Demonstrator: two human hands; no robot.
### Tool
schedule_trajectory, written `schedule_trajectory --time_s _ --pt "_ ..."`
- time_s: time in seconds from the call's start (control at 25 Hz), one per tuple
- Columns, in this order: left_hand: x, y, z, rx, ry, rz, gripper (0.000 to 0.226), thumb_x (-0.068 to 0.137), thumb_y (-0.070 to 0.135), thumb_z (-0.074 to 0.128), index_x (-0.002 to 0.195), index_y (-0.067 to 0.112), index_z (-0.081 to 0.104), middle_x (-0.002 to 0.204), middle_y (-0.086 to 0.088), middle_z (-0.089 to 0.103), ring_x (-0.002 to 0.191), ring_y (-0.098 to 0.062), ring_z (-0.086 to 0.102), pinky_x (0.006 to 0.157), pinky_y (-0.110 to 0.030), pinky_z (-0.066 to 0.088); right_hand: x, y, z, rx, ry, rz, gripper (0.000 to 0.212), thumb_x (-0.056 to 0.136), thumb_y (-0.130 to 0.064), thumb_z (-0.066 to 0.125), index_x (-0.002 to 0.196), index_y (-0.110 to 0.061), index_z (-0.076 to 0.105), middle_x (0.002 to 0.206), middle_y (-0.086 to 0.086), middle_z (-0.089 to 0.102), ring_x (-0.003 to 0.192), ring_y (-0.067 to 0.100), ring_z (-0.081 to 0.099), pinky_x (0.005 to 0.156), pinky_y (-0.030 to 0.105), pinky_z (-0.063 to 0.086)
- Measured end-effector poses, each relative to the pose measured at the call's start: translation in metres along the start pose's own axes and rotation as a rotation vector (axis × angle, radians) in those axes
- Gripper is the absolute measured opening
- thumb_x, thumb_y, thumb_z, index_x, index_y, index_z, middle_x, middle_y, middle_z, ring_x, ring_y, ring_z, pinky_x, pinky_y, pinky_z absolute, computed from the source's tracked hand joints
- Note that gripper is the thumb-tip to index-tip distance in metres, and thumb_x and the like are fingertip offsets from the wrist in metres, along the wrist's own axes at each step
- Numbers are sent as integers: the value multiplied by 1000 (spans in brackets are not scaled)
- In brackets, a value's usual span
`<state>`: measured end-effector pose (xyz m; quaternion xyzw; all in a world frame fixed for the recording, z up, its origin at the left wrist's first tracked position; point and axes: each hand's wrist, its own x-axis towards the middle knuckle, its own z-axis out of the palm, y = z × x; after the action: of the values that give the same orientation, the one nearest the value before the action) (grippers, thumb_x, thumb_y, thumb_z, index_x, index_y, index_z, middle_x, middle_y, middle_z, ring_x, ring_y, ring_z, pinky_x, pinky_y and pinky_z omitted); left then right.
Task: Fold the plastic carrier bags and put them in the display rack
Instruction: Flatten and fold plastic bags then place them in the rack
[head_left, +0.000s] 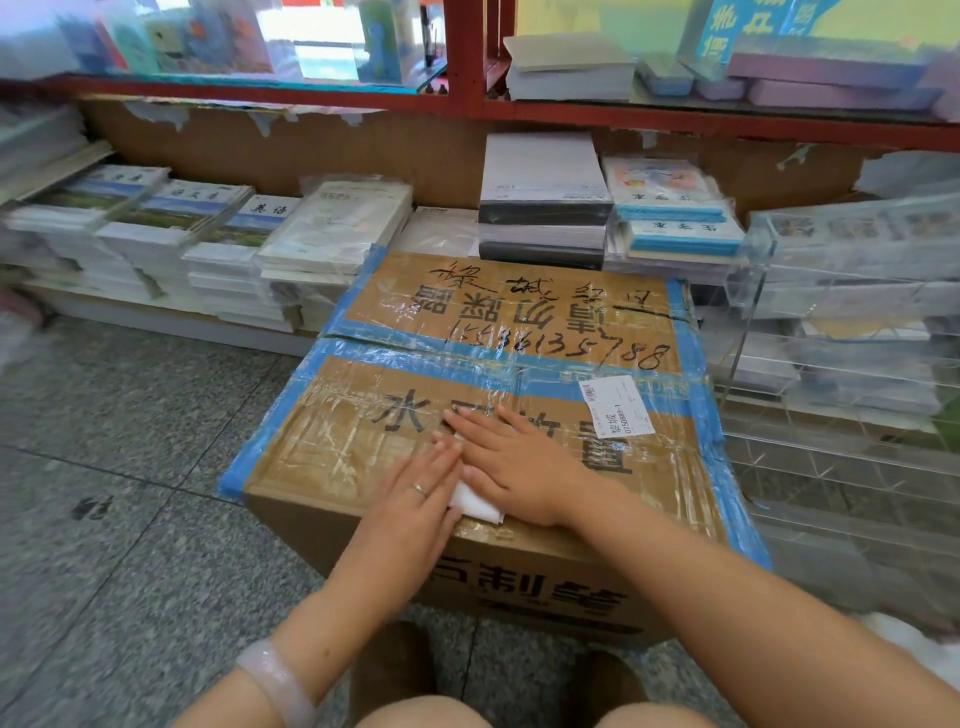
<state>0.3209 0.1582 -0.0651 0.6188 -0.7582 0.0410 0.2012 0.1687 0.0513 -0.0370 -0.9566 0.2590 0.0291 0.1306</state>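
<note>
A white plastic carrier bag (475, 503), folded small, lies near the front edge of a taped cardboard box (363, 441). My left hand (415, 499) and my right hand (511, 462) both press flat on it with straight fingers, side by side, so only a white corner shows between and under them. A clear acrylic display rack (852, 312) stands to the right of the box, with tiers holding plastic-wrapped items.
Stacks of books and notebooks (223, 244) line the low shelf behind the box. A red-framed shelf (467, 98) runs above them. Speckled grey floor (130, 441) lies to the left. My knees show at the bottom edge.
</note>
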Motion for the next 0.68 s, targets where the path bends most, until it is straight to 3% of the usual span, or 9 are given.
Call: schedule_trajectory --time_s 0.08,0.2,0.32,0.4,0.52,0.6,0.68 --pt "-18 -7 -2 113 -112 108 55 101 43 11 134 8 38 140 -7 47 128 -22 45 110 -34 18 2 -1 2 -19 -28 12 78 82 -62 -19 151 -30 1 158 -8 -6 144 5 -9 115 34 -15" --pt "-32 -13 -8 211 -160 119 55 98 48 16 136 14 37 138 -4 51 127 -20 48 107 -42 19 4 -1 0 -23 -69 46 76 79 -60 -13 150 -34 -1 158 -9 -11 144 8 -12 115 41 -15" --pt "-34 -9 -14 209 -127 86 54 98 46 16 131 15 46 131 -3 58 121 -21 54 107 -41 18 2 -5 1 -35 -112 80 85 70 -69 -11 149 -38 -6 157 -6 -17 144 15 -17 114 48 -16" --pt "-45 -5 -24 45 -51 32 54 99 41 20 116 13 63 117 -1 66 113 -17 58 106 -30 25 0 -10 3 -55 -137 87 89 67 -78 -6 148 -40 -9 156 -1 -22 143 19 -22 112 53 -17" --pt "-58 5 -49 -385 23 -380 26 88 33 47 83 31 72 82 18 69 85 -1 59 82 -12 41 -7 -21 4 -25 -146 130 101 61 -91 4 147 -40 -13 149 2 -32 137 22 -31 111 57 -17" --pt "-49 20 -55 -814 -124 -813 23 93 27 54 82 31 74 72 13 71 75 -7 63 72 -20 47 -18 -35 5 4 -152 140 106 65 -92 20 146 -36 -19 150 6 -33 136 25 -34 111 56 -17" --pt "-35 34 -54 -1326 -358 -1156 18 94 22 53 95 15 70 76 -2 73 67 -15 66 63 -27 52 -32 -51 6 69 -164 135 108 75 -79 44 145 -31 -23 152 8 -29 138 26 -32 112 52 -19"
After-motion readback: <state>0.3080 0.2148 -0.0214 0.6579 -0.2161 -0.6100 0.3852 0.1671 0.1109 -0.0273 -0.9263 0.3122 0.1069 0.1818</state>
